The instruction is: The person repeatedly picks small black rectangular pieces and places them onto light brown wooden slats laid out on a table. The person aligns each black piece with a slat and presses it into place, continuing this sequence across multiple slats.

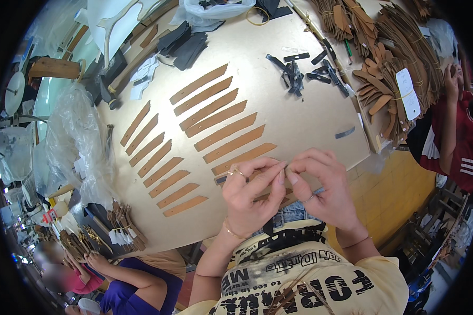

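My left hand (253, 190) and my right hand (321, 185) meet above the table's near edge, fingertips pinched close together. Something small and dark seems to sit between the fingertips, too small to make out. Under and beyond my left hand lie tan leather strips (244, 158), pointed at one end, in a slanting column. A second column of shorter tan strips (165, 184) lies to its left. A dark strip end (220, 180) shows beside my left hand, and my hands partly hide the nearest strips.
Small black strips (294, 76) are heaped at the far right, with one grey-black strip (345, 133) apart. Black sheet pieces (186, 46) lie at the back. Bundled brown leather straps (391, 68) fill the right side. Clear plastic (81, 136) stands left; co-workers sit at both sides.
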{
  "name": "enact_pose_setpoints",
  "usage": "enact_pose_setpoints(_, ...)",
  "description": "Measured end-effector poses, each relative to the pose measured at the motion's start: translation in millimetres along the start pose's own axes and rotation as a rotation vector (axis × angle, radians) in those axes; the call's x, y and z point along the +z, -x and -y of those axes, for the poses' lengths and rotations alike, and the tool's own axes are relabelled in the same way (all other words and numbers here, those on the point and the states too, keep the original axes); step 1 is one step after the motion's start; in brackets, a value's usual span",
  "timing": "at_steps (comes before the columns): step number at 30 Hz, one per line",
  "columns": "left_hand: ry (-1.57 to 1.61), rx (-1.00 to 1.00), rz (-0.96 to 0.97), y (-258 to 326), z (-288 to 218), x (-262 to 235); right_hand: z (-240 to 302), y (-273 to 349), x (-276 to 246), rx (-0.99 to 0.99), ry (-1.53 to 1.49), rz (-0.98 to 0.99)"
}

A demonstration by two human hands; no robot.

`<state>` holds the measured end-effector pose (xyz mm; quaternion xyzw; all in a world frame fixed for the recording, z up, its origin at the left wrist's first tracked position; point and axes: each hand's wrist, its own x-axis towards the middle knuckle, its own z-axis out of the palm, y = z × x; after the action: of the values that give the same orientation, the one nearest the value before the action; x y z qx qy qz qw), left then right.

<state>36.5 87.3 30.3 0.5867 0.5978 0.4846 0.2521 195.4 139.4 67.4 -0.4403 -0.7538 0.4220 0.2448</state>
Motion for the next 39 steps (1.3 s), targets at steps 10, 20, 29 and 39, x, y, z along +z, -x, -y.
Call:
enact_pose_setpoints(10, 0.431, -0.410, -0.202, 4, 4, -9, -18, 5, -8, 0.078, -0.050, -0.138)
enact_pose_setpoints(20, 0.383, -0.321, -0.286, 12, -2, -10, -13, 4, -11, 0.113, -0.225, -0.055)
enact_pose_setpoints(29, 0.640, -0.371, -0.432, 27, -2, -9, 0, 2, 19, 0.022, -0.238, -0.040)
enact_pose_setpoints(39, 0.652, -0.426, -0.677, 53, 19, -57, -46, 1, -30, 0.224, 0.724, -0.402)
